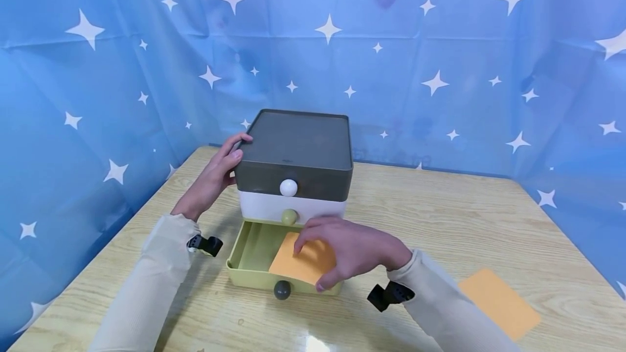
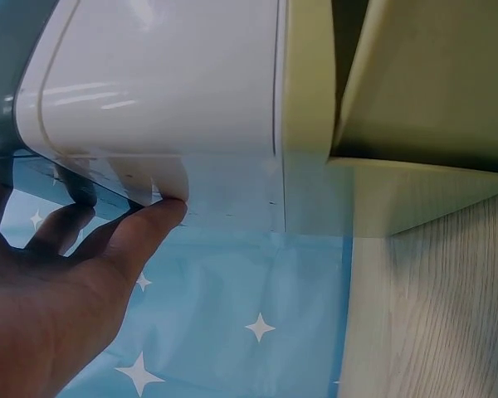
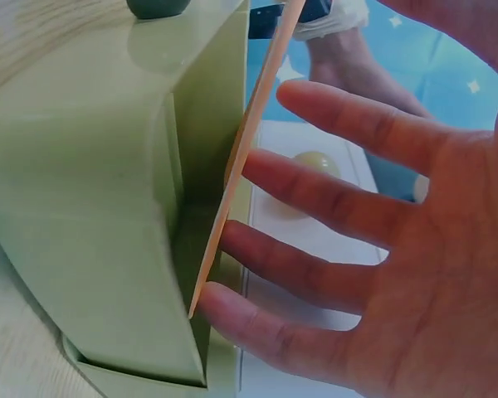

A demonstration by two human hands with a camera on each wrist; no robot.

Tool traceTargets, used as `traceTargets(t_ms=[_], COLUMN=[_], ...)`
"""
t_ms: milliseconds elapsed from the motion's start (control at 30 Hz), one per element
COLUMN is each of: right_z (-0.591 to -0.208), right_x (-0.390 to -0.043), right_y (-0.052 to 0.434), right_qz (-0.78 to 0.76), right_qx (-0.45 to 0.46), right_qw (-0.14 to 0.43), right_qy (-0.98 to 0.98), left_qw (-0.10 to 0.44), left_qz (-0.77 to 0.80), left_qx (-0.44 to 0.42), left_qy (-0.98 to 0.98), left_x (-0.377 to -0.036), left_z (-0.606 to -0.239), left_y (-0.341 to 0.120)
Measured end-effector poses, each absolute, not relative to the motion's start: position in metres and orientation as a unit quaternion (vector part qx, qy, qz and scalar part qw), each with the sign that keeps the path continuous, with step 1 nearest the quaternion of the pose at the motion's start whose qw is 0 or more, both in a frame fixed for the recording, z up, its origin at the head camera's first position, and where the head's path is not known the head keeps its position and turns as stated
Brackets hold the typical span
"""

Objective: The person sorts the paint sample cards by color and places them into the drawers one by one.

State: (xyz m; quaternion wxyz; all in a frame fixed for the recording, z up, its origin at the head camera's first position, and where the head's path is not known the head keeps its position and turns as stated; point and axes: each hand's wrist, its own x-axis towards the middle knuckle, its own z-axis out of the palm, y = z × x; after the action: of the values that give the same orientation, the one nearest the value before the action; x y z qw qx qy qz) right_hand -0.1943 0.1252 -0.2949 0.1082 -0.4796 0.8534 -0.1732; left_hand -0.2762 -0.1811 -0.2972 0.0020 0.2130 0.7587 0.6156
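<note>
A three-tier drawer box (image 1: pixel 295 140) stands on the table, dark grey above white above green. Its green bottom drawer (image 1: pixel 254 246) is pulled out. An orange card (image 1: pixel 288 259) with rounded corners leans tilted in the right part of this drawer, overlapping its front rim in the head view. My right hand (image 1: pixel 347 246) touches the card's face with fairly straight, spread fingertips (image 3: pixel 261 170), its thumb near the front corner. On the box's left side rests my left hand (image 1: pixel 212 178), some fingers over the grey top edge; the left wrist view shows fingertips against the side wall.
Another orange card (image 1: pixel 501 303) lies flat on the table (image 1: pixel 430 205) beside my right forearm. Round knobs mark the drawers: a white knob (image 1: pixel 288 187), a green knob (image 1: pixel 289 217) and a dark grey knob (image 1: pixel 282 290). A blue star-patterned curtain (image 1: pixel 391 86) hangs behind the table.
</note>
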Motion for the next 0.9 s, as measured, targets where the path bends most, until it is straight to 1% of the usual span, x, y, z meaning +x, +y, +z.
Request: traceTargets(t_ms=[233,533,733,900], right_z=[-0.299,-0.298,-0.293,-0.284], right_x=[-0.202,-0.201,-0.196,-0.188], right_y=[0.124,0.132,0.149,0.178], right_qz=[-0.214,-0.222,-0.231,-0.232], right_qx=[-0.479,-0.457,-0.437,-0.401], right_qw=[0.103,0.102,0.097,0.095], right_qy=[0.845,0.855,0.864,0.881], left_qw=[0.004,0.003,0.006,0.004], left_qz=[0.620,0.617,0.619,0.620], left_qx=[0.212,0.207,0.207,0.207], left_qy=[0.756,0.759,0.758,0.756], left_x=[-0.277,-0.276,-0.276,-0.276], left_z=[-0.297,-0.297,-0.297,-0.297], left_y=[-0.180,-0.180,-0.180,-0.180])
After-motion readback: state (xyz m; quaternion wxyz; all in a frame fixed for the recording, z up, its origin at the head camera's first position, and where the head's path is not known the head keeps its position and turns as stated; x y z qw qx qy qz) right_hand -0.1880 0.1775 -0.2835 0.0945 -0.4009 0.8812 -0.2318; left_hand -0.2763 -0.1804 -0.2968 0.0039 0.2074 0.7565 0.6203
